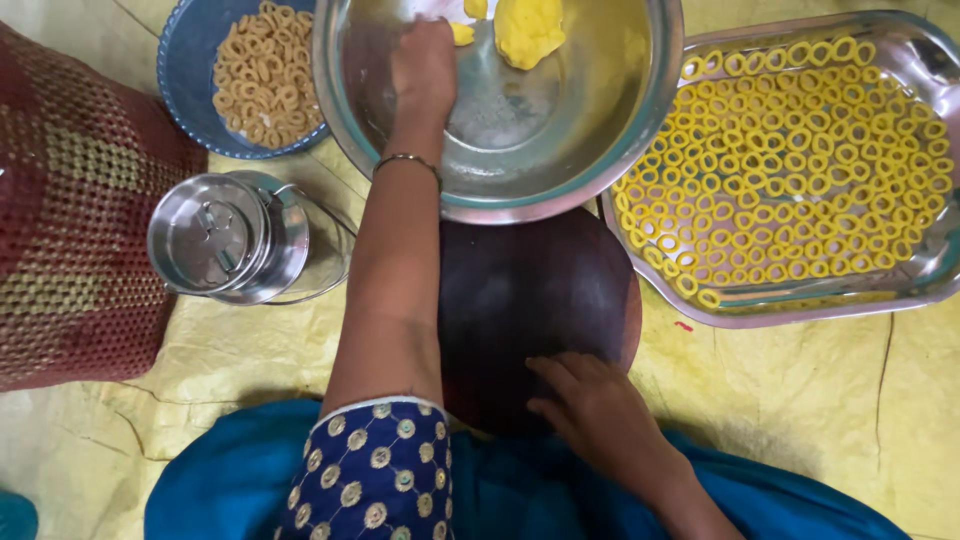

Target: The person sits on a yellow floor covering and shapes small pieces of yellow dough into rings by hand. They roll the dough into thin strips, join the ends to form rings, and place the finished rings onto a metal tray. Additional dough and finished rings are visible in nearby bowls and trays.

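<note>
My left hand [424, 70] reaches into a large steel bowl [590, 150], fingers curled down onto a small piece of yellow dough [461, 33]. A bigger lump of yellow dough [527, 30] lies just to its right in the bowl. A thin bangle circles that wrist. My right hand [590, 405] rests flat on the near edge of a dark round wooden board [530, 290], fingers spread and holding nothing. The board sits between my lap and the bowl.
A steel tray [905, 285] on the right holds several rows of raw yellow dough rings [790, 160]. A blue bowl [185, 60] at the back left holds browned rings. A lidded steel can [215, 235] and a red woven basket [70, 210] stand on the left, on a yellow sheet [820, 400].
</note>
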